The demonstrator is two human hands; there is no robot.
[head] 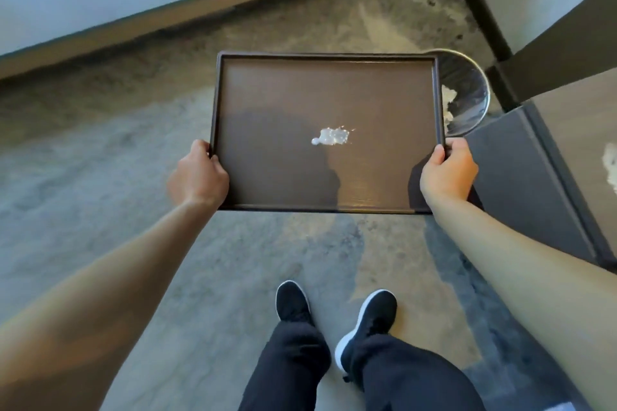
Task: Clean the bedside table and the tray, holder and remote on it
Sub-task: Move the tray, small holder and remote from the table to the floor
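Both hands are clamped on the tray [283,93]: left hand [197,173] on its left rim, right hand [448,173] on its right rim, fingers curled under, thumbs on top. We hold it level out in front, above the carpet floor [100,177], long axis running left-right between our hands.

Bench [521,177] sits to our right, dark top, its near corner just beside the right hand. A white smear shows on it at the frame's right edge.

Bin [474,83] is on the floor past the tray's far-right corner, partly hidden under it, clear liner, white scraps inside.

On the tray, one small white spill [332,137] sits roughly mid-surface, slightly right of centre, so nearer the right hand. Our read: tipping toward the bin means dropping the far-right corner. The blob looks wet, so it will likely need wiping.

Holder and remote aren't in view.
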